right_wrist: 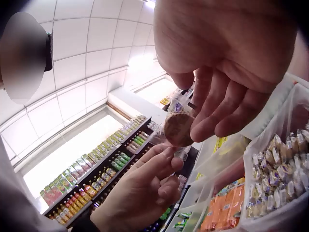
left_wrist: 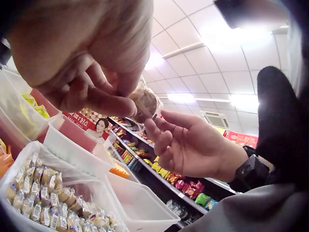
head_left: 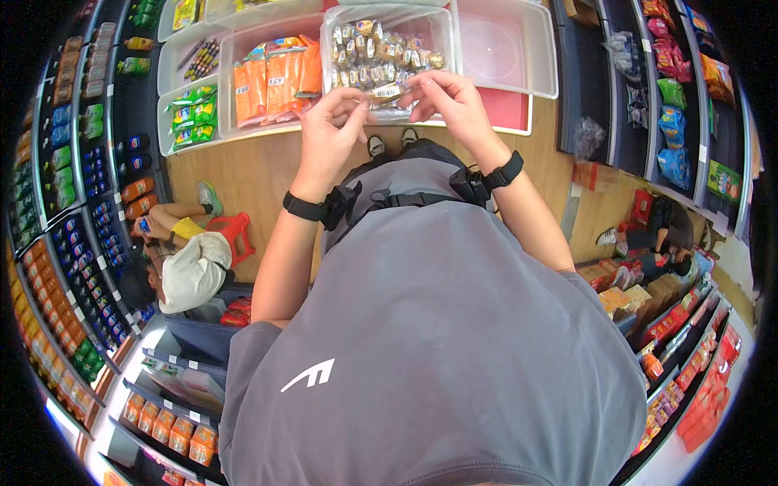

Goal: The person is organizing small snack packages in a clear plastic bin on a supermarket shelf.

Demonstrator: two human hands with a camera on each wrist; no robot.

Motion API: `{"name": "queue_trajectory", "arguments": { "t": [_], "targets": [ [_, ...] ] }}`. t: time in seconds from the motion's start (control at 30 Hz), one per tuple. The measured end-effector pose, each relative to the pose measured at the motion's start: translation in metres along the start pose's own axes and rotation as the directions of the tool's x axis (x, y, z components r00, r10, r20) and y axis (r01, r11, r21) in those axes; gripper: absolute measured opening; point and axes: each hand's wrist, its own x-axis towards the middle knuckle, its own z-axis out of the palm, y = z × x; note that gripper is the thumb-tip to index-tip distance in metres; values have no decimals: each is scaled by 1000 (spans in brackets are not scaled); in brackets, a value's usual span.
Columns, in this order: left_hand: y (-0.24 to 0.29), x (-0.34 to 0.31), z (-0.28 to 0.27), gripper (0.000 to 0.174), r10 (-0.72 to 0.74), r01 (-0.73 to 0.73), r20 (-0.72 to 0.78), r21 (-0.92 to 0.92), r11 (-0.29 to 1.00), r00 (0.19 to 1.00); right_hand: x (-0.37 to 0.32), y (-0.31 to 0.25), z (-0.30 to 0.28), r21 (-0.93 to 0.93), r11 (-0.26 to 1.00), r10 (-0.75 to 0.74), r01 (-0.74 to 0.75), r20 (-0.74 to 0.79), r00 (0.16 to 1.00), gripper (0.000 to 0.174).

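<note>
A small clear-wrapped pack of round biscuits point(head_left: 387, 91) with a barcode label is held between the two hands, above a bin of similar packs. My left hand point(head_left: 331, 123) pinches one end of it with thumb and fingers. At the other end, the fingertips of my right hand point(head_left: 450, 99) grip the wrapper. The right wrist view shows the round tan face of a biscuit point(right_wrist: 177, 128) through the film. In the left wrist view, the pack point(left_wrist: 146, 103) is partly hidden behind the left fingers, with the right hand point(left_wrist: 193, 147) just beyond it.
The lined bin point(head_left: 327, 61) holds many wrapped packs. Left of it are orange packets point(head_left: 279, 81) and green packets point(head_left: 193, 113); a translucent tray point(head_left: 519, 44) stands to the right. Stocked shelves line both sides. A person in white point(head_left: 194, 271) sits low behind on the left.
</note>
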Motion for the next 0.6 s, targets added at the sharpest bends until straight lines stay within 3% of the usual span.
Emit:
{"name": "queue_trajectory", "arguments": {
  "t": [0.1,0.23,0.4,0.6],
  "targets": [
    [1,-3,-3,14,2,-1,-25,35,999,1000,1,4,3,48,995,92,-92,-3,996,21],
    [-8,-5,-6,16,64,-63,-55,17,998,996,2,9,10,-20,997,71,-70,37,997,18],
    [-3,-9,-11,17,10,-11,-56,-10,1000,998,3,10,17,-76,995,63,-60,40,997,13],
    [-17,-11,-16,17,-23,24,-51,9,1000,998,5,14,19,-81,997,16,-15,8,1000,23]
  ]
}}
